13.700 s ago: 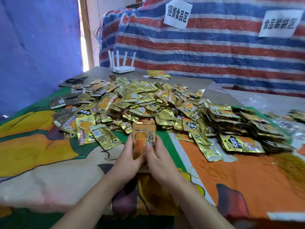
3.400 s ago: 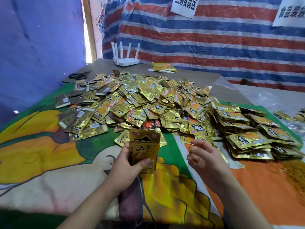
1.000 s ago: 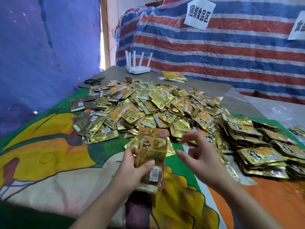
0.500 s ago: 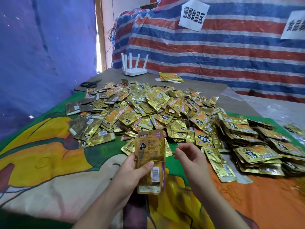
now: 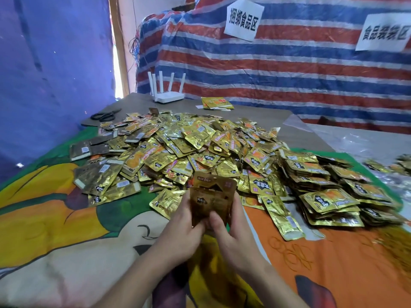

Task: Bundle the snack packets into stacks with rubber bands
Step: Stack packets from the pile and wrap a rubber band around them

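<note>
Where the brightly printed cartoon cloth in orange, green and cream (image 5: 55, 221) covers the near part of the surface, the left hand (image 5: 178, 230) and the right hand (image 5: 231, 232) meet around an upright stack of gold foil snack packets (image 5: 211, 196). Both hands have their fingers curled round the lower part of that stack, thumbs on its near face, so that its top edge stands above them; motion blur hides any finer detail of the grip.

Beyond the held stack lies a broad loose heap of shiny gold packets (image 5: 184, 147), spread over the cloth and onto the bare grey-brown board (image 5: 266, 116) at the far end of the surface. To the right of the heap sit rows of bundled packet stacks (image 5: 322, 185), and nearer the person a scatter of thin tan rubber bands (image 5: 291, 254) rests on the orange patch of cloth.

At the far end stand a white router with upright antennas (image 5: 166, 94), a pair of black-handled scissors (image 5: 104, 115) to its left and a small flat pile of orange-and-gold packets (image 5: 216, 102) to its right. Behind them hangs a red, white and blue striped tarpaulin (image 5: 289, 70) carrying two white paper signs with black characters (image 5: 243, 20). A blue sheet (image 5: 51, 70) closes off the left side of the room, with a bright gap of daylight at its edge.
</note>
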Demonstrator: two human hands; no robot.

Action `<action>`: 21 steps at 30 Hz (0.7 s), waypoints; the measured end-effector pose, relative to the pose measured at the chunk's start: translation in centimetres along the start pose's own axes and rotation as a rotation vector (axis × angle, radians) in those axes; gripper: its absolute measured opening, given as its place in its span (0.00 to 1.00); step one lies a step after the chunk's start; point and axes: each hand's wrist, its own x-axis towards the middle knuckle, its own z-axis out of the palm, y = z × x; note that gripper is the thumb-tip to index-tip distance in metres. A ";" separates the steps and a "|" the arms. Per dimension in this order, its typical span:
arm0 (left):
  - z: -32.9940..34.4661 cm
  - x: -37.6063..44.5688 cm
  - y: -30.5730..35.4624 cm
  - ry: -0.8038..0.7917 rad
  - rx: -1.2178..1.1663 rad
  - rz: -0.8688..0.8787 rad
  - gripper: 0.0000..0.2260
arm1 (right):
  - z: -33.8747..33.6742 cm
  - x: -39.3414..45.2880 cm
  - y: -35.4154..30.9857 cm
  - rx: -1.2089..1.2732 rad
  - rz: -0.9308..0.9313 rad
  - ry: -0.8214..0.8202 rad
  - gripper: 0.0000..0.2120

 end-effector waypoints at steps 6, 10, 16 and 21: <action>1.9 -1.2 -2.5 -0.040 -0.069 -0.063 0.19 | 0.4 -1.5 1.6 -0.082 0.076 -0.041 0.26; 2.1 -1.0 -2.9 -0.021 -0.088 -0.071 0.18 | 0.4 -1.3 1.5 -0.030 0.119 -0.057 0.25; 2.1 -0.9 -2.7 -0.066 -0.047 -0.107 0.19 | 0.3 -0.5 1.1 0.037 0.139 0.008 0.21; 2.3 -0.7 -2.5 -0.101 -0.055 -0.122 0.22 | -0.4 -0.6 0.6 0.052 0.113 -0.036 0.20</action>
